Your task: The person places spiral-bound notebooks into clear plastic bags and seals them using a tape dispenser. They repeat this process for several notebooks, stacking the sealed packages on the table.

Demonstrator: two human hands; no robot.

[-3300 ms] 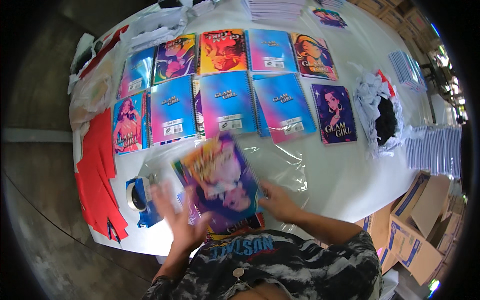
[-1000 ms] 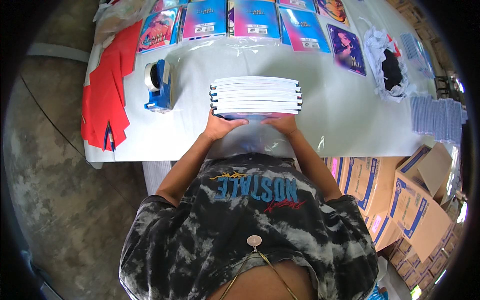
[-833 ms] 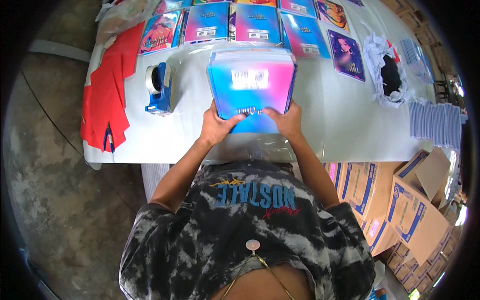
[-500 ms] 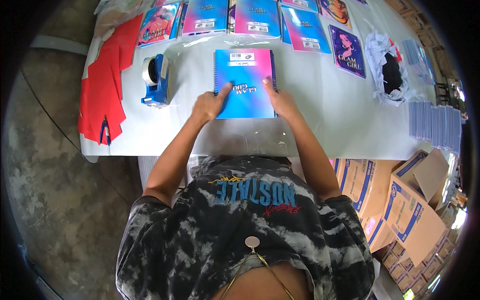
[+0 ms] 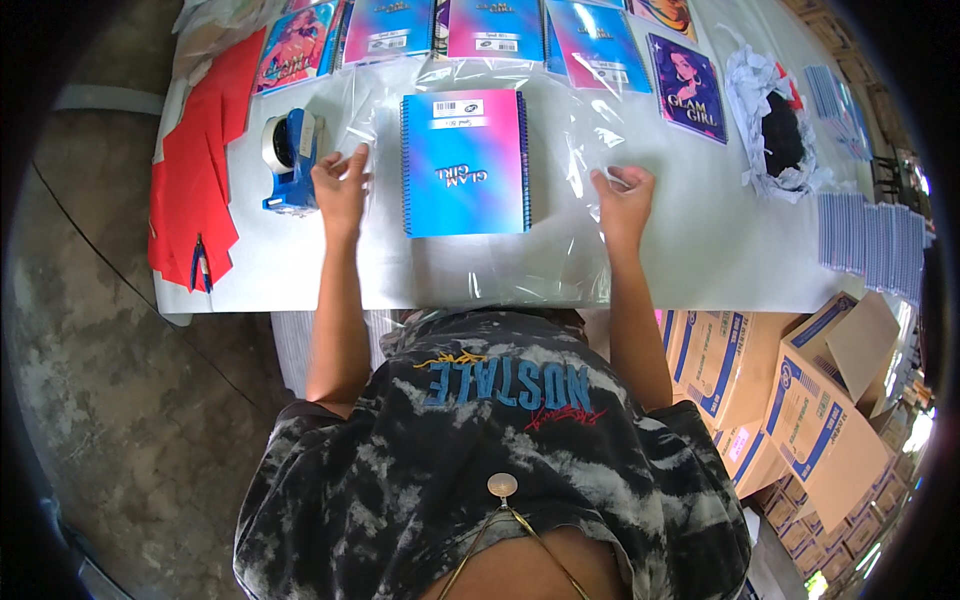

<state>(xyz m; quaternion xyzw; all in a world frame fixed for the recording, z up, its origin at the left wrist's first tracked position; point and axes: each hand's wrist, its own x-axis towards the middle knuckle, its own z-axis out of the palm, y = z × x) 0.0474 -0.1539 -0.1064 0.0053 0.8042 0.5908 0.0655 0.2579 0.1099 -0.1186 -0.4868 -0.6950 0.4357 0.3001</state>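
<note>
A stack of spiral notebooks (image 5: 465, 165) lies in front of me, its top cover blue and pink and upside down to me. Spiral bindings show along both its sides. Under and around it spreads a sheet of clear plastic film (image 5: 560, 260), wrinkled and shiny. My left hand (image 5: 342, 192) is at the film's left edge, fingers curled, close to a blue tape dispenser (image 5: 292, 165). On the other side, my right hand (image 5: 625, 203) pinches the film's right edge between thumb and fingers. Neither hand touches the notebooks.
Several notebooks (image 5: 495, 35) line the table's far side, with a purple one (image 5: 690, 88) at right. Red sheets (image 5: 195, 180) and a slim blue tool (image 5: 200, 265) lie left. Crumpled wrapping (image 5: 750, 130) and notebook stacks (image 5: 870, 240) are right; cardboard boxes (image 5: 800, 400) stand below.
My hands have let go of the notebook stack and moved apart to the film's two edges. The stack now lies flat on the film, slightly further left in view.
</note>
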